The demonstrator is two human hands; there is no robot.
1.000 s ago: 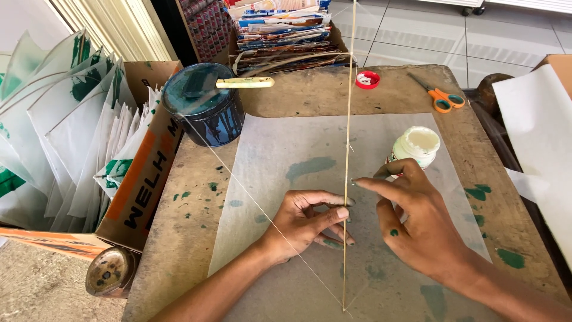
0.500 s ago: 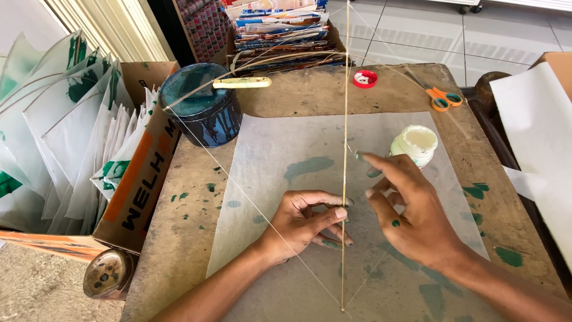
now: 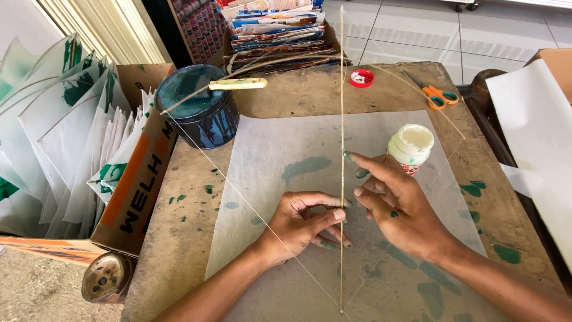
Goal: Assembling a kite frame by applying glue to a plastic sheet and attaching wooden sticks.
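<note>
Left hand [image 3: 298,223] pinches the thin stick [image 3: 341,149] between thumb and fingers, grip closed on it about two thirds down its length. The stick runs straight up the middle of the translucent sheet [image 3: 280,149] on the table [image 3: 179,238]. Right hand [image 3: 399,206] is open and holds nothing; its green-stained fingertips [image 3: 347,156] touch or just clear the stick above the left hand, hard to tell which. A thread [image 3: 238,188] runs diagonally from the sheet's upper left to the stick's bottom end.

To do this well: keep the left pinch firm so the stick stays centred, press with flat fingertips along the stick, not sideways, and avoid creasing the thin sheet. The white glue jar [image 3: 411,145] sits just beside the right hand and could be knocked. Paint tin [image 3: 199,113] and scissors [image 3: 438,95] are well apart.
</note>
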